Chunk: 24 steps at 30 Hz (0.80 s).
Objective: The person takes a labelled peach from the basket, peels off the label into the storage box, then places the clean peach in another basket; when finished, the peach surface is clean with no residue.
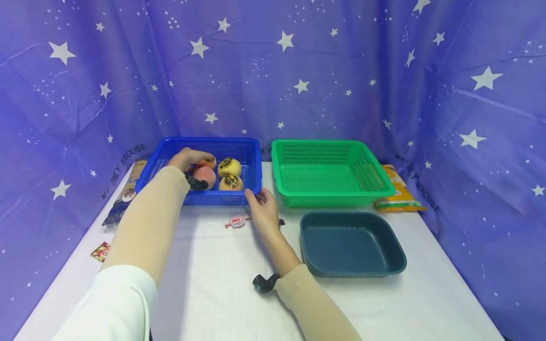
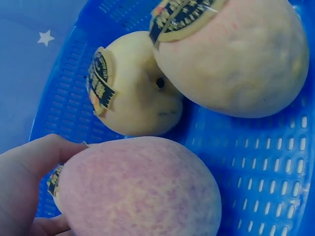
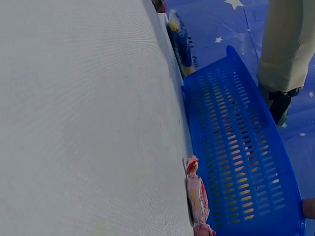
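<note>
In the head view my left hand point(image 1: 190, 158) reaches into the blue basket point(image 1: 200, 199), its fingers curled over the rear peach point(image 1: 207, 164). The left wrist view shows the fingers point(image 2: 29, 162) beside a pink peach point(image 2: 142, 189), which partly hides the stickered fruit between them. Two pale yellow peaches with dark stickers lie to the right: one behind point(image 1: 230, 166) and one in front point(image 1: 231, 183). My right hand point(image 1: 264, 213) holds the basket's front right corner, thumb on the rim; in the right wrist view only a fingertip point(image 3: 309, 208) shows.
A green basket point(image 1: 332, 193) stands right of the blue one, with a dark teal tub point(image 1: 354, 272) before it. Wrapped candy point(image 1: 237, 221) lies by the right hand. Packets lie at both sides: blue-brown point(image 1: 128, 192), red point(image 1: 101, 251), orange-yellow point(image 1: 401, 199). A starry curtain surrounds the table.
</note>
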### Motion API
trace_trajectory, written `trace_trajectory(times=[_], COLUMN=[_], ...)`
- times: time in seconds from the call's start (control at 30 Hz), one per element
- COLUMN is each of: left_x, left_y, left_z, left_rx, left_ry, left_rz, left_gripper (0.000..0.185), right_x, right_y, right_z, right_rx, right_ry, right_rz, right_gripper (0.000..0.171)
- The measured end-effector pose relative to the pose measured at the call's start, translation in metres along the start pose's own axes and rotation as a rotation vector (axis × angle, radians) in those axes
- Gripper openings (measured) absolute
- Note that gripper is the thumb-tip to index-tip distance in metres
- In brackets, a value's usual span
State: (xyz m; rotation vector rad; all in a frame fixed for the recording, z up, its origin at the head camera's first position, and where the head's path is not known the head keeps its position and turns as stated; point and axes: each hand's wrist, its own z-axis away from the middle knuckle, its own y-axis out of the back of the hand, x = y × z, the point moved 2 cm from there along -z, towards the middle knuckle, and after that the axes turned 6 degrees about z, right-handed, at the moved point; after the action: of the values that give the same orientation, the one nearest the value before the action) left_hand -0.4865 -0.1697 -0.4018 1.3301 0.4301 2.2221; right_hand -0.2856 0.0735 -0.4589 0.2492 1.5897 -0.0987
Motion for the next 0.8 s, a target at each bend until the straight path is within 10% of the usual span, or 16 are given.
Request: trace_trajectory(times=[0.2,0.5,0.8], left_x=[-0.002,-0.002,0.020], left_y=[0.005,0.010,0.005], left_z=[0.011,0.025,0.080], left_rx=[0.135,0.154,0.134], left_ry=[-0.030,-0.115,-0.343], left_rz=[0.061,0.221,0.242], left_gripper=[0.074,0.088,0.081], right_x=[0.002,0.004,0.003], right_y=[-0.001,-0.002,-0.004], right_z=[-0.002,0.002,-0.003], right_rx=[-0.012,-0.013,-0.010], right_ry=[0.006,-0.025,-0.029], right_rz=[0.010,0.010,-0.011], right_gripper=[0.060,0.059,0.058])
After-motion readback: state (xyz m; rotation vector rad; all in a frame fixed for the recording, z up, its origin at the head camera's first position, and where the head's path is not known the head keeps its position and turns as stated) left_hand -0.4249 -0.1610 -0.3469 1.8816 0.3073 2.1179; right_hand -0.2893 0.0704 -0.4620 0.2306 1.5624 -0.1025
